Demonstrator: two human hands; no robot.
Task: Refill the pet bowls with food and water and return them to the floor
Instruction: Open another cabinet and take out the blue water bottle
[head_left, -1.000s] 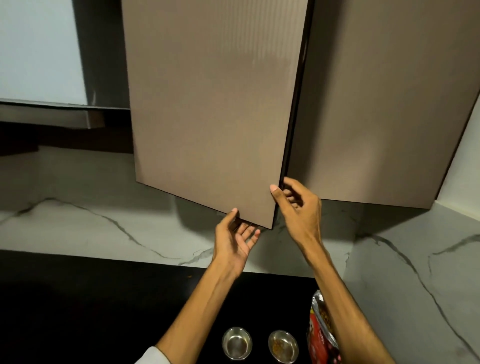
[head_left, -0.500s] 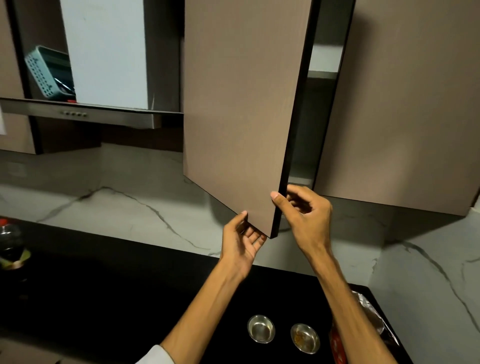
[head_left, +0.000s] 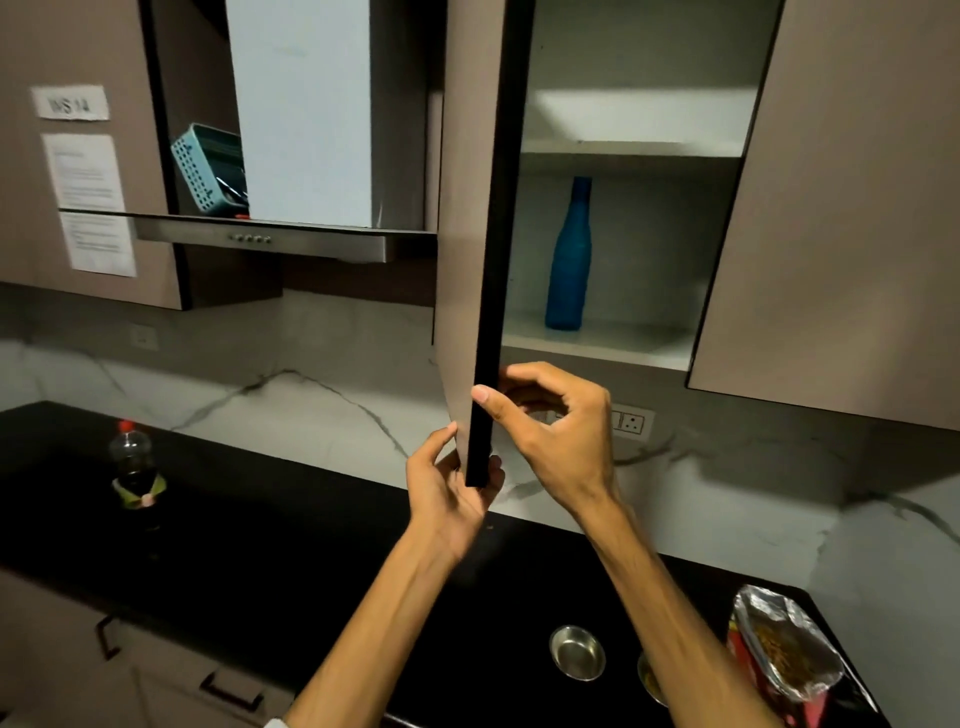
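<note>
While both hands pinch the taupe cabinet door (head_left: 470, 208) at its lower corner, left hand (head_left: 447, 493) below and right hand (head_left: 556, 431) curled around the black edge, the tall blue glass bottle (head_left: 569, 260) stands inside. It looks heavy, smooth and breakable; I would grip it around the body.

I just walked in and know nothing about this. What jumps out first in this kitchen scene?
Two hands meet at the bottom corner of an open cabinet door: the left hand from below, the right hand pinching its dark edge. Inside, a blue bottle stands alone on the lower shelf. Down on the black counter sit a steel bowl and an open food bag.
</note>
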